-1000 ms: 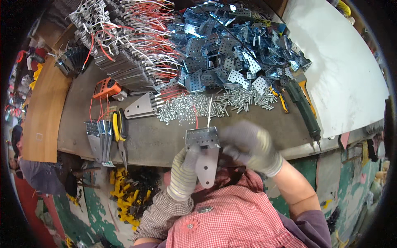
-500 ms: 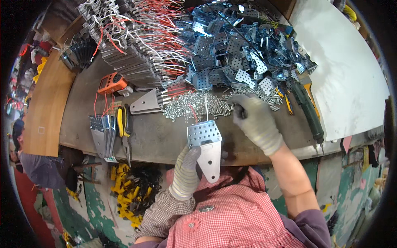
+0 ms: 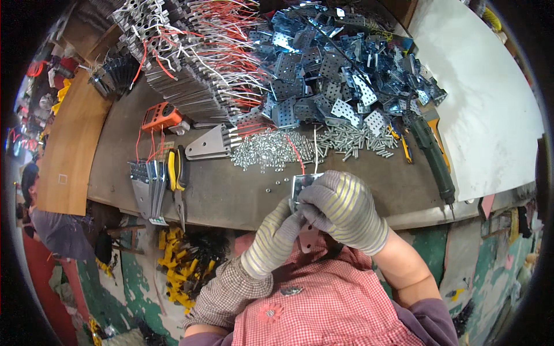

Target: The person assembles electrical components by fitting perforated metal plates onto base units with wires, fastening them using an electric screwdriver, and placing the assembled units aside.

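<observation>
Above the bench's near edge, my gloved left hand (image 3: 269, 237) is shut on a grey tapered metal plate (image 3: 308, 241) with a shiny perforated metal cover (image 3: 301, 183) at its top. One red and one white wire rise from its far end. My right hand (image 3: 347, 212), also gloved, covers much of this part, with its fingertips pinched together against the cover beside my left thumb. Whatever those fingertips hold is hidden. Beyond the hands lie a heap of small nuts (image 3: 262, 151) and, to its right, a heap of screws (image 3: 353, 141).
Perforated covers (image 3: 326, 66) are piled at the back, beside stacked plates with red and white wires (image 3: 196, 86). On the left are an orange meter (image 3: 161, 116), yellow-handled pliers (image 3: 180, 179) and several finished-looking plates (image 3: 149, 187). A green electric screwdriver (image 3: 433, 158) lies on the right, near a white board (image 3: 490, 104).
My right hand has come from the screw and nut heaps to the part in my left hand. The part has shifted slightly right and turned, and a few loose nuts now show nearer me.
</observation>
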`<state>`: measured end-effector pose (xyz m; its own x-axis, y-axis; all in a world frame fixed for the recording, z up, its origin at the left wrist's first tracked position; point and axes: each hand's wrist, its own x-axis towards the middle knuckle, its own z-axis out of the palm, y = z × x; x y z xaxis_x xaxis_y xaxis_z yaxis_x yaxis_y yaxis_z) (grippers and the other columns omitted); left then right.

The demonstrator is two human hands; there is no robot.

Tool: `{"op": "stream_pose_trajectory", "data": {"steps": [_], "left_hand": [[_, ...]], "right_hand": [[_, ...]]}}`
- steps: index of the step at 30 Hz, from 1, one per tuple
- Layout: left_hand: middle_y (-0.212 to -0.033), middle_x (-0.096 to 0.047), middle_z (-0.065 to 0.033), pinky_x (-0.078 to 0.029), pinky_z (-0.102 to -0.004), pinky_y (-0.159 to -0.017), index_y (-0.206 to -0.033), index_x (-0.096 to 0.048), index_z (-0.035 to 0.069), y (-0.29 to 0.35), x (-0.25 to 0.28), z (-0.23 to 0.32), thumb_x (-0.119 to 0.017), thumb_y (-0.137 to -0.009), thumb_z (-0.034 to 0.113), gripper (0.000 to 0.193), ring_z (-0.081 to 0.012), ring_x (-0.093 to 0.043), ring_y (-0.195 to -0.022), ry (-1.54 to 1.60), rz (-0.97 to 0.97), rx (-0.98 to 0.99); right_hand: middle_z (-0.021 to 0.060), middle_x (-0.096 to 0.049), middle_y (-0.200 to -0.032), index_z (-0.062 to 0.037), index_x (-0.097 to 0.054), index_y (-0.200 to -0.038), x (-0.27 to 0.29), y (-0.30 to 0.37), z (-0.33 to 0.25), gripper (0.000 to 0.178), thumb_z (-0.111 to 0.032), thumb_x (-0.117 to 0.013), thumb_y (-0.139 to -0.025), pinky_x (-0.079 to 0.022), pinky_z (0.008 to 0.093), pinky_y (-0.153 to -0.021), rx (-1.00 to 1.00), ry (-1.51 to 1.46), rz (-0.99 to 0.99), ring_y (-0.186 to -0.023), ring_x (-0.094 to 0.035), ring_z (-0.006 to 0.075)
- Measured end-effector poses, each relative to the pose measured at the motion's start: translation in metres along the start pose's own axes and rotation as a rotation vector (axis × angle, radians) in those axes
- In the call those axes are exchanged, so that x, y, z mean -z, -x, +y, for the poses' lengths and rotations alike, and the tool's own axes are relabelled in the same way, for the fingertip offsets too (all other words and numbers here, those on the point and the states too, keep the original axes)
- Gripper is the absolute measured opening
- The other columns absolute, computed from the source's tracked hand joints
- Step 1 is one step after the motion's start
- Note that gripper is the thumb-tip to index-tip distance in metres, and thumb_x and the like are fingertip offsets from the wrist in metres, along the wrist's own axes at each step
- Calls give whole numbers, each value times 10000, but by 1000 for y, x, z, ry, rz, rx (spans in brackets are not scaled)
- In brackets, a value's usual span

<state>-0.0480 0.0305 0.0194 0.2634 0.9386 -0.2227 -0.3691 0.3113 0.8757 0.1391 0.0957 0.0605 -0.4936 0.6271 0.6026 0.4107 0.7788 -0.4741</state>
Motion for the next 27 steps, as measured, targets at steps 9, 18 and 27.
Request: {"op": "stream_pose_trajectory", "data": {"steps": [9, 18, 27], "left_hand": [[-1190, -666, -154, -598, -391, -863, -1517, -412, -13, -18, -32, 38, -665, -1040, 269, 610, -273, -722, -1023, -413, -36, -59], [-1103, -696, -50, -537, -498, -902, -1081, -765, 149, -162, 3, 104, -827, -831, 248, 276, -321, -631, -1101, -1971, 369, -734], [-945, -649, -48, -509, -440, -823, -935, -712, 153, -93, -17, 77, -851, -763, 92, 229, -286, -635, -918, -1544, 371, -939]], "right_hand": [[248, -499, -1563, -106, -549, -1541, -18, 30, -4, 746, -348, -822, -890, -427, 476, -1183, -265, -230, 142, -1393, -537, 421], [104, -566, -1468, -75, -410, -1599, -23, 40, 22, 766, -118, -711, -895, -463, 434, -1171, -692, -1410, 722, -1365, -572, 271], [183, -563, -1505, -60, -328, -1642, -14, 61, 43, 906, -107, -745, -839, -497, 421, -1159, -828, -1459, 529, -1388, -581, 328]]}}
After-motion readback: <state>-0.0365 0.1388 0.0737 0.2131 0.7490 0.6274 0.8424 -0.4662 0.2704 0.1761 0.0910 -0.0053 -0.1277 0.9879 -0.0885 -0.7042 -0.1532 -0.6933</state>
